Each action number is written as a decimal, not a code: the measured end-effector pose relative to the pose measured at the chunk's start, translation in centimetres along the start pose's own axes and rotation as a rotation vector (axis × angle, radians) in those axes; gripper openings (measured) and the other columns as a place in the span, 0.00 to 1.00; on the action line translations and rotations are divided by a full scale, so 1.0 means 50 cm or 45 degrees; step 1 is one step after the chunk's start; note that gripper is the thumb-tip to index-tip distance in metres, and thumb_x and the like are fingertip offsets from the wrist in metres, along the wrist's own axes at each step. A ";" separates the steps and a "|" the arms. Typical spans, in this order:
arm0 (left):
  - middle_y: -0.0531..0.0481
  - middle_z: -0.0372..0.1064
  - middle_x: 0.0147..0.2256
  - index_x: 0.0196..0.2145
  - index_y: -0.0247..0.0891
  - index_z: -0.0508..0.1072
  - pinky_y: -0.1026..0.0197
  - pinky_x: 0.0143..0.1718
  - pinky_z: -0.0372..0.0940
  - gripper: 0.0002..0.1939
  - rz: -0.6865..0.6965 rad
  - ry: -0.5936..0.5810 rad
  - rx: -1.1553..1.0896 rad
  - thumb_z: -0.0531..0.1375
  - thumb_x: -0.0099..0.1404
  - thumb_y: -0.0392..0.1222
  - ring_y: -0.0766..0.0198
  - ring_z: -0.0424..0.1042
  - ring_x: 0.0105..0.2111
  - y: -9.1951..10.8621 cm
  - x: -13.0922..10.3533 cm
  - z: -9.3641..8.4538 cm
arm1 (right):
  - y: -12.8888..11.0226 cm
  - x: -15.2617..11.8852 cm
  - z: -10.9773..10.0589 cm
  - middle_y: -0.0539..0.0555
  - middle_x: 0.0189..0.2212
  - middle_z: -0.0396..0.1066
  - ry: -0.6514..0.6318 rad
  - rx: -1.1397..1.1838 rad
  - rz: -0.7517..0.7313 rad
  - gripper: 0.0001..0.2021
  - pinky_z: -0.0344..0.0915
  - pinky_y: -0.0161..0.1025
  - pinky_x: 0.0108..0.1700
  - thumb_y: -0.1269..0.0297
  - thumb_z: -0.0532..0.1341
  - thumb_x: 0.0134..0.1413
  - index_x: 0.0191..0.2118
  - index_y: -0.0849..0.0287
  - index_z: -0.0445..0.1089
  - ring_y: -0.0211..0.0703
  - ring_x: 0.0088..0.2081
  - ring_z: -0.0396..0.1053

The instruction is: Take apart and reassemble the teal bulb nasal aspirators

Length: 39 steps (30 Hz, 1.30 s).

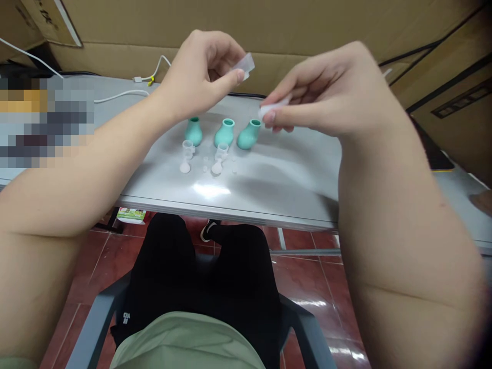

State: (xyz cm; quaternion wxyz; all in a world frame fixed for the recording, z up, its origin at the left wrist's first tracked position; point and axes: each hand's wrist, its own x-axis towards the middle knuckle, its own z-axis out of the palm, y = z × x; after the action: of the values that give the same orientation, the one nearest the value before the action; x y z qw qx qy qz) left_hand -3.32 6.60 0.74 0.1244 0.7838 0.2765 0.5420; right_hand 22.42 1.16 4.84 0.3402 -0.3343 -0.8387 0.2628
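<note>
My left hand (213,69) is raised above the table and pinches a flat, translucent plastic piece (245,64) between thumb and fingers. Lower and to the right, my right hand (315,100) grips a whitish translucent plastic piece (274,106), partly covered by the fingers; its kind is unclear. Below the hands stand three teal, bulb-shaped pieces with open necks: a left one (193,133), a middle one (224,134) and a right one (248,136). In front of them lie two clear plastic caps with round flaps, one left (187,148), one right (222,152), beside tiny clear bits (205,163).
The grey table (292,179) has its front edge above my lap. Cardboard panels (269,31) rise behind it. A white cable (123,94) lies at the back left, near a blurred-out patch. A dark flat object (438,154) is at the right, past my forearm.
</note>
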 end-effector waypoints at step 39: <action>0.52 0.82 0.33 0.43 0.40 0.78 0.58 0.30 0.62 0.15 -0.202 -0.137 -0.650 0.70 0.57 0.38 0.59 0.83 0.34 0.035 -0.005 0.028 | 0.016 0.022 0.041 0.54 0.45 0.79 0.282 -0.003 -0.056 0.28 0.78 0.55 0.56 0.36 0.83 0.47 0.35 0.47 0.72 0.58 0.51 0.79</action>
State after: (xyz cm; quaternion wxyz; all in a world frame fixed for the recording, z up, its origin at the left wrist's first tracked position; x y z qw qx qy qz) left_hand -1.59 5.16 0.88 0.3745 0.7307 0.1844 0.5402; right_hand 20.56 2.05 3.45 0.4361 -0.3434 -0.8034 0.2158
